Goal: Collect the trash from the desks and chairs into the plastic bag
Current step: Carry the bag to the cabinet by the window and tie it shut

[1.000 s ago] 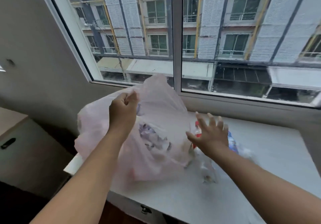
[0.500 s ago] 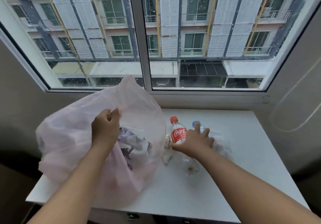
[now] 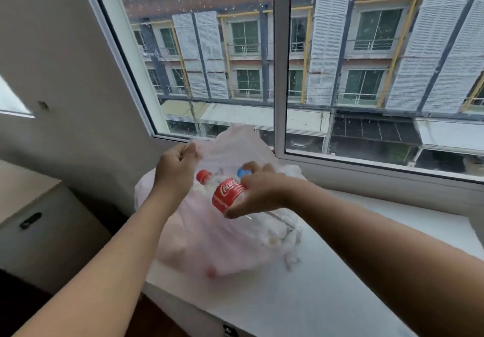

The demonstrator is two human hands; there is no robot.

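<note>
Left hand (image 3: pixel 176 171) pinching plastic bag (image 3: pixel 209 245) rim, right hand (image 3: pixel 258 191) gripping cola bottle (image 3: pixel 226 196), perhaps a blue-capped one too

Blue-capped bottle (image 3: pixel 242 172): body hidden behind right hand (image 3: pixel 258 195); desk (image 3: pixel 327 297) cut off at 5 o'clock edge.
</note>
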